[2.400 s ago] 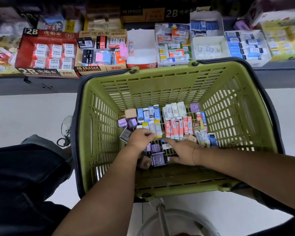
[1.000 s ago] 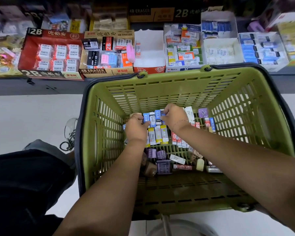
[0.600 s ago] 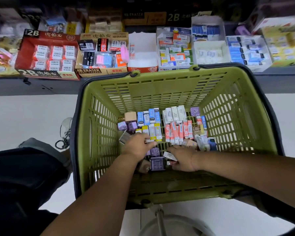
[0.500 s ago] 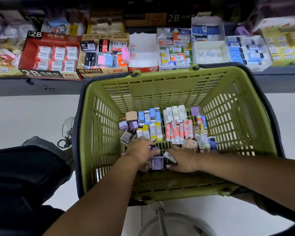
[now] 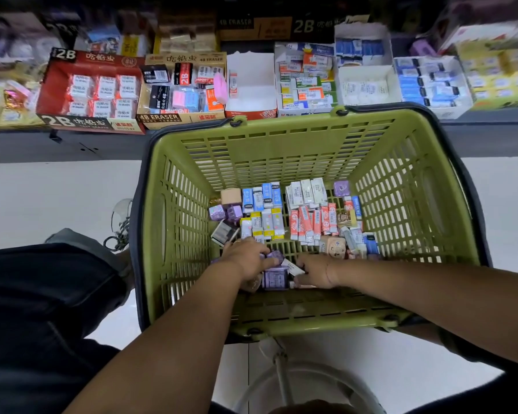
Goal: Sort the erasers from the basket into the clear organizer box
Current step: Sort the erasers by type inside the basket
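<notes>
Entry: head view, both forearms reach into the green basket [image 5: 281, 150].

Position of work: the loose erasers lie at the near end of the basket floor, directly under and between my 2 hands. The ordered rows lie farther from me, well beyond the fingertips.

Left hand [image 5: 245, 259]: fingers curled over a small purple eraser [image 5: 275, 256]; I judge it a pinch. This hand is the nearer to it.

Right hand [image 5: 316, 271]: fingertips at a white labelled eraser [image 5: 293, 268]. Its long axis runs diagonally, far-left to near-right, pointing at my right palm. Whether the fingers grip it or only touch it, I cannot tell.

Between the hands, just nearer me: a purple translucent case [image 5: 274, 279], touching or almost touching both.

Basket contents, far half: blue-sleeved row [image 5: 262, 198], yellow-banded row [image 5: 265, 224] in front of it, white row [image 5: 307, 191], red-sleeved row [image 5: 311, 224]. All 4 rows stand side by side, long axes pointing away from me. Mixed pieces crowd the right edge.

Destination: no clear organizer box that I can pick out. Past the basket, a shelf carries open display cartons, among them a red 2B carton [image 5: 90, 94] of wrapped white erasers.

Judgement: the purple piece goes up with the left hand first; the white one needs a turn of the wrist to line up.
</notes>
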{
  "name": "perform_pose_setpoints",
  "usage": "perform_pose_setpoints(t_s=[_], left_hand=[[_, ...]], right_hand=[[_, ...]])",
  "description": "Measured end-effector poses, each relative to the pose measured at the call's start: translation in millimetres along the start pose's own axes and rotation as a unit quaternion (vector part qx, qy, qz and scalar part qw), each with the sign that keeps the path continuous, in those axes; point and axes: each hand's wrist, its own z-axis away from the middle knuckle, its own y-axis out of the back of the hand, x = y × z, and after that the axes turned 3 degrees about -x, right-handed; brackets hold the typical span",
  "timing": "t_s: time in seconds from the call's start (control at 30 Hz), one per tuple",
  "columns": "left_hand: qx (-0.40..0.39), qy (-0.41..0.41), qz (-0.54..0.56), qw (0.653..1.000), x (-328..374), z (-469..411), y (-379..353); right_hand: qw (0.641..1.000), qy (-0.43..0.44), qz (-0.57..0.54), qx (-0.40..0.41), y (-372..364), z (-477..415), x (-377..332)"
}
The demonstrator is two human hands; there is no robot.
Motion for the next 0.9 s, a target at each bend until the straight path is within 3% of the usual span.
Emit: perform_pose_setpoints(t_s=[0.33,0.5,0.57,0.63,0.77,0.9], left_hand=[[0.015,-0.003,0.020,1.000,0,1,1],[0.089,0.008,0.182,0.979,6,1,3],[0.166,0.001,0.268,0.949,13,1,11],[0.205,0.011,0.358,0.911,23,-1,18],[0.069,0.048,0.619,0.781,55,-5,21],[0.081,0.060,0.733,0.673,78,-9,26]], right_hand=[[0.999,0.015,-0.041,0.020,3,11,2],[0.995,0.028,-0.094,0.006,14,24,7],[0.984,0.042,-0.169,0.031,26,30,9],[0.949,0.057,-0.299,0.087,41,33,8],[0.804,0.091,-0.567,0.154,65,32,-2],[0.792,0.091,-0.571,0.198,72,23,-9]])
